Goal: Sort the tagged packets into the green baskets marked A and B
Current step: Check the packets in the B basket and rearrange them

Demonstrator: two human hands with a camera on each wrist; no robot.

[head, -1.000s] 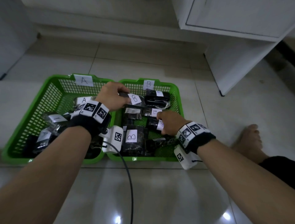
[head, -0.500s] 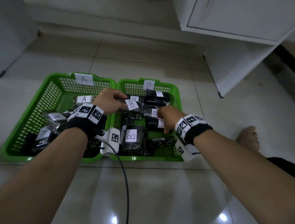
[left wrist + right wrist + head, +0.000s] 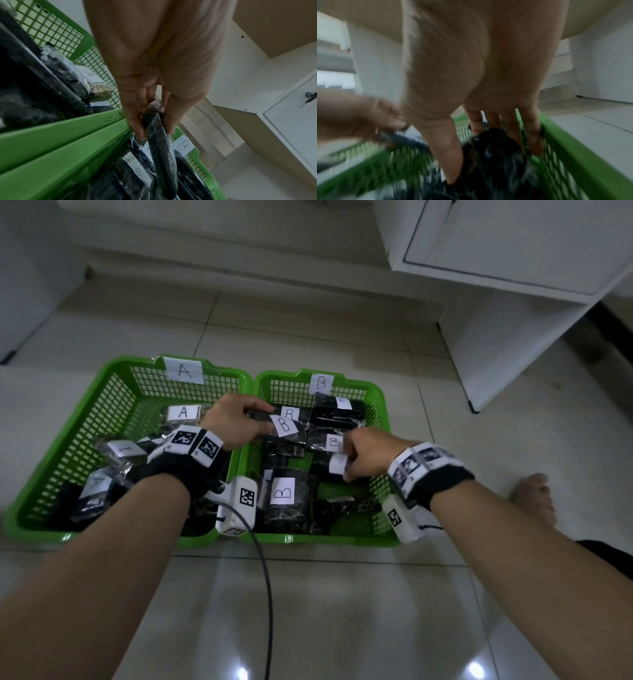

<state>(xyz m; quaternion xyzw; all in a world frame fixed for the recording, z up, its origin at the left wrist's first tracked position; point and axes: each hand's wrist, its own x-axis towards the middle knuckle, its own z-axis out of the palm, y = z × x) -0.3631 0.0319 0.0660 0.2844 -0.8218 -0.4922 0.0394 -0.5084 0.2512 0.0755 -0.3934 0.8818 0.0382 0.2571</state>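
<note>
Two green baskets stand side by side on the floor: basket A point(image 3: 102, 392) on the left, basket B point(image 3: 375, 398) on the right. Both hold several dark plastic-wrapped packets with white tags. My left hand point(image 3: 236, 422) pinches a dark packet tagged B point(image 3: 284, 428) by its end, over the rim between the baskets; in the left wrist view the packet point(image 3: 161, 155) hangs from thumb and fingers point(image 3: 135, 121). My right hand point(image 3: 363, 455) grips another tagged packet point(image 3: 334, 465) inside basket B, seen blurred in the right wrist view point(image 3: 493, 147).
A white cabinet point(image 3: 513, 268) stands at the back right, its side panel point(image 3: 486, 354) reaching the floor beside basket B. A bare foot point(image 3: 534, 494) lies on the tiles at the right. A black cable point(image 3: 263, 577) runs from the left wrist camera toward me.
Both hands have moved a little farther into basket B. The left hand carried its B packet further right; the right hand moved up with its packet.
</note>
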